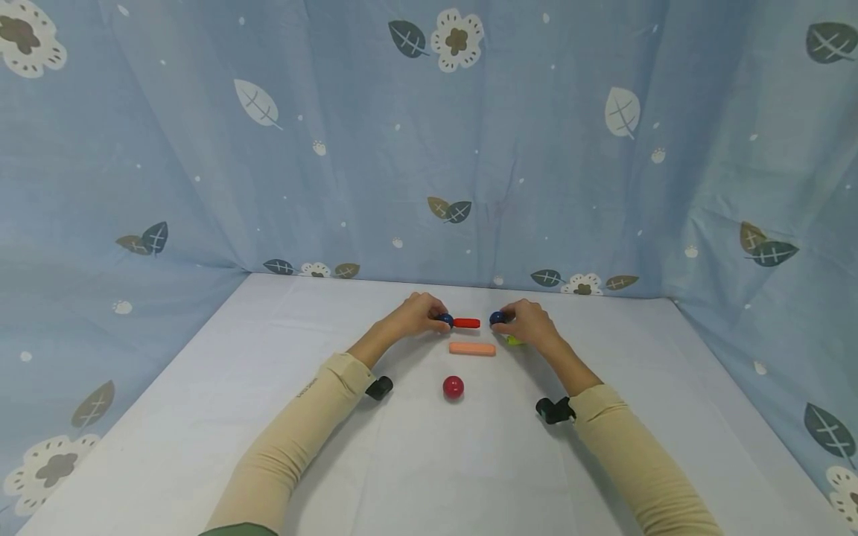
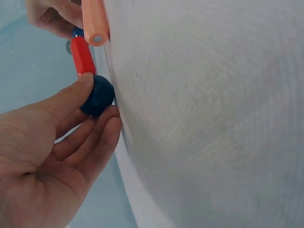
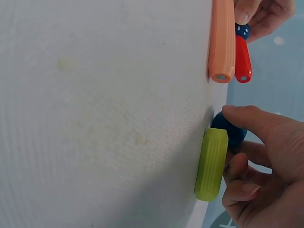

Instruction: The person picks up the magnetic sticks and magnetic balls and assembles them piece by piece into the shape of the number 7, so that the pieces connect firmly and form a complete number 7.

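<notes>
My left hand (image 1: 417, 316) pinches a dark blue ball (image 2: 99, 96) between thumb and fingers. A short red stick (image 1: 466, 323) extends from that ball toward the right, its bare end showing a small metal disc. My right hand (image 1: 531, 323) pinches a second blue ball (image 3: 229, 129), apart from the red stick's free end. Beside the right fingers lies a lime green ribbed stick (image 3: 212, 165), mostly hidden by the hand in the head view. Nearer the body, an orange ribbed stick (image 1: 472, 349) lies crosswise on the table.
A shiny red ball (image 1: 453, 387) sits on the white table (image 1: 462, 476), nearer the body than the orange stick. Black wrist cameras hang under the left (image 1: 380, 388) and right (image 1: 555, 410) sleeves. A blue patterned curtain (image 1: 375, 149) borders the table's back and sides.
</notes>
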Available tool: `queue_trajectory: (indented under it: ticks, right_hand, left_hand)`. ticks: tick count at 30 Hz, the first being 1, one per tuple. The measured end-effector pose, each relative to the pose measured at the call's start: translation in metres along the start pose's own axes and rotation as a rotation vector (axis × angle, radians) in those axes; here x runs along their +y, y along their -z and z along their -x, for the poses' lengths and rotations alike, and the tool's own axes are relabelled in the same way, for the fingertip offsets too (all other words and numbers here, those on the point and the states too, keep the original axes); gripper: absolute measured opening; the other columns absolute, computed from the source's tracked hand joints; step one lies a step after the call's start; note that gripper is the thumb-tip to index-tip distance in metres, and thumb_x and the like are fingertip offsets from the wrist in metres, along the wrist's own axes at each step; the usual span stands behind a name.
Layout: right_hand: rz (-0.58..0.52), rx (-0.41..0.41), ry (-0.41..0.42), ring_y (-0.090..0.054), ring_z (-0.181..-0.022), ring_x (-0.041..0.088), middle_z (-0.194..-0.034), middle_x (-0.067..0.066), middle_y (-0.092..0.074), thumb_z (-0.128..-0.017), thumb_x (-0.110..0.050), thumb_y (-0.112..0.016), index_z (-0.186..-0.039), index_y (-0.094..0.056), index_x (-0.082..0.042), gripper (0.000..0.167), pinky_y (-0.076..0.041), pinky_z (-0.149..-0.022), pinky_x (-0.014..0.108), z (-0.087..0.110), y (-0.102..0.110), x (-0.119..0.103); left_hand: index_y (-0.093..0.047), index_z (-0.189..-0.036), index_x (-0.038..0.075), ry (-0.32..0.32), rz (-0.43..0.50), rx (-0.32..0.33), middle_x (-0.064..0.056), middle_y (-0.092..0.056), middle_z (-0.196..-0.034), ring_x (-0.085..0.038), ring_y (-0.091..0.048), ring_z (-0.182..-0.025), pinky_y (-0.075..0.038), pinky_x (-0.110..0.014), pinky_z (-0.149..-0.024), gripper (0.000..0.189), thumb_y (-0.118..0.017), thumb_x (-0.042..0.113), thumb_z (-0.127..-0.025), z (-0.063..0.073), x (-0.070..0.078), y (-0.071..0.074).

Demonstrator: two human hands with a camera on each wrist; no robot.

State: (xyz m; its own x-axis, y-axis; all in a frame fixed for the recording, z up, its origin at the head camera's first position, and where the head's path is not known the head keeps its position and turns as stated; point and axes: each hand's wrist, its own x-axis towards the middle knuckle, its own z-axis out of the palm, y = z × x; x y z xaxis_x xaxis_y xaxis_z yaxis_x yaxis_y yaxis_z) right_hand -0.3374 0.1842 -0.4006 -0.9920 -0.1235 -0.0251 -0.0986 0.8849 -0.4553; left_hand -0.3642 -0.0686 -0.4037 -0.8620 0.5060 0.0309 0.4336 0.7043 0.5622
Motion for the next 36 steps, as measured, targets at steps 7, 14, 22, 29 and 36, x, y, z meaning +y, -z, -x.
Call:
queue_trajectory:
  ticks: [7, 14, 22, 29, 36]
  right_hand:
    - [0.015, -0.005, 0.009, -0.061, -0.114, 0.034, -0.121, 0.018, -0.068, -0.09, -0.031, -0.071, -0.129, -0.062, -0.003, 0.049, -0.05, -0.099, 0.051, 0.0, 0.0008, 0.0002]
    - [0.009, -0.002, 0.012, -0.061, -0.115, 0.034, -0.122, 0.017, -0.068, -0.089, -0.03, -0.072, -0.13, -0.063, -0.004, 0.048, -0.05, -0.1, 0.051, 0.0011, 0.001, 0.0009]
    - [0.003, -0.01, 0.023, -0.061, -0.115, 0.034, -0.122, 0.017, -0.068, -0.089, -0.029, -0.071, -0.128, -0.063, -0.004, 0.047, -0.05, -0.099, 0.051, 0.0012, 0.0004, 0.0015]
    - [0.0, -0.015, 0.017, -0.061, -0.115, 0.034, -0.122, 0.017, -0.068, -0.089, -0.029, -0.072, -0.129, -0.064, -0.005, 0.047, -0.051, -0.098, 0.051, 0.0042, 0.0013, 0.0021]
    - [-0.008, -0.017, 0.034, -0.062, -0.115, 0.034, -0.121, 0.016, -0.069, -0.088, -0.029, -0.073, -0.128, -0.064, -0.005, 0.047, -0.051, -0.098, 0.052, 0.006, 0.0009, 0.0035]
  left_hand:
    - [-0.071, -0.114, 0.004, 0.001, 0.006, -0.001, -0.008, -0.075, -0.102, -0.014, -0.069, -0.089, -0.058, -0.026, -0.085, 0.035, -0.078, 0.02, -0.084, -0.0004, -0.0001, -0.0001]
    - [-0.071, -0.115, 0.005, 0.005, -0.001, 0.0, -0.007, -0.075, -0.103, -0.014, -0.068, -0.089, -0.057, -0.026, -0.085, 0.035, -0.078, 0.021, -0.084, -0.0003, -0.0001, -0.0001]
    - [-0.071, -0.114, 0.005, 0.019, 0.014, -0.015, -0.007, -0.075, -0.102, -0.013, -0.069, -0.088, -0.057, -0.025, -0.083, 0.034, -0.078, 0.02, -0.084, 0.0, 0.0007, -0.0002]
    - [-0.071, -0.115, 0.006, 0.025, 0.019, -0.02, -0.006, -0.075, -0.103, -0.013, -0.069, -0.089, -0.057, -0.024, -0.083, 0.034, -0.077, 0.021, -0.084, 0.0004, 0.0004, -0.0001]
    - [-0.071, -0.115, 0.006, 0.019, 0.018, -0.014, -0.007, -0.075, -0.103, -0.013, -0.069, -0.09, -0.057, -0.025, -0.084, 0.034, -0.077, 0.021, -0.084, 0.0012, 0.0007, -0.0001]
